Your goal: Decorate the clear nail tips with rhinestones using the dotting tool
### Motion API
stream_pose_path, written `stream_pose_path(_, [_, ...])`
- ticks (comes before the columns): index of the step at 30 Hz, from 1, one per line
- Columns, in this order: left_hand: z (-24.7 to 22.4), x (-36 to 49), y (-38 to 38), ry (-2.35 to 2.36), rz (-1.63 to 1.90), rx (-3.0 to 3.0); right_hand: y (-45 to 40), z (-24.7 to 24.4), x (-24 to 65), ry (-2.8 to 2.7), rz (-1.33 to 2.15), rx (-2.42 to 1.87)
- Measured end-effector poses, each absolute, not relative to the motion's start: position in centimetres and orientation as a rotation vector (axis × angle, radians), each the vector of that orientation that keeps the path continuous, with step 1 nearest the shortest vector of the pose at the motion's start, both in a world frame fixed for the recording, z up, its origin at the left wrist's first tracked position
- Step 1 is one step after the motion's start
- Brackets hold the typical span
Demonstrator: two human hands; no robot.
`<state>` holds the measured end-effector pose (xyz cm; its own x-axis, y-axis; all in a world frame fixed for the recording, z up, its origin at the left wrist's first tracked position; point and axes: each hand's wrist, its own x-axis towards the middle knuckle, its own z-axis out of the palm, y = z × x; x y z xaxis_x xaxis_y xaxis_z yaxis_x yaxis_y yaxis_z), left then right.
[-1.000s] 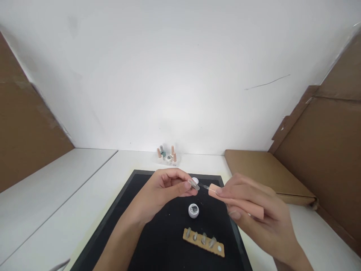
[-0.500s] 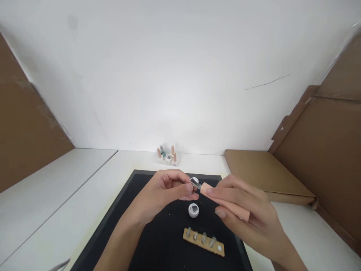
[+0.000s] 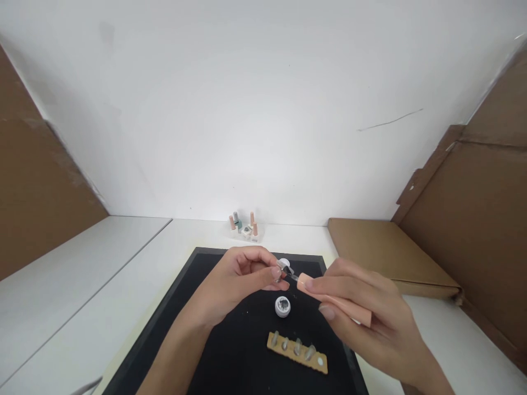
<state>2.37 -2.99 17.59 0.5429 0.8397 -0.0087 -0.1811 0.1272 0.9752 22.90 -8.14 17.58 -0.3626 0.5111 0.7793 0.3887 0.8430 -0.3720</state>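
Observation:
My left hand point(image 3: 251, 274) pinches a small clear false nail point(image 3: 281, 265) between thumb and fingers; a silvery bit shows beneath it at the thumb tip. My right hand point(image 3: 366, 312) is wrapped round the peach handle of a nail brush point(image 3: 335, 300), which points left. The brush's tip is close by the false nail; I cannot tell whether they touch. Below the hands, an open white jar point(image 3: 282, 306) with silvery contents stands on a black mat point(image 3: 230, 340). Nearer to me lies a tan wavy-edged holder point(image 3: 288, 355) with several clear false nails upright on it and a white dot at its right end.
A white round piece point(image 3: 284, 263) lies partly hidden behind my left fingertips. At the back, a clear tray point(image 3: 247, 238) holds several nail polish bottles and a small jar. A flat cardboard box point(image 3: 382, 249) lies at the right. Cardboard panels flank the white table on both sides.
My right hand has moved slightly right and down with the brush, drawing its tip toward the near edge of the false nail. My left hand has barely moved.

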Motion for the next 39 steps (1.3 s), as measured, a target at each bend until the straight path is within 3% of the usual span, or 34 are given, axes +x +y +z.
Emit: stream_pose_path(39, [17.45,2.05,-2.85,0.649,0.815,1.250,-8.79,17.75,22.59,-1.933,0.018,-0.679])
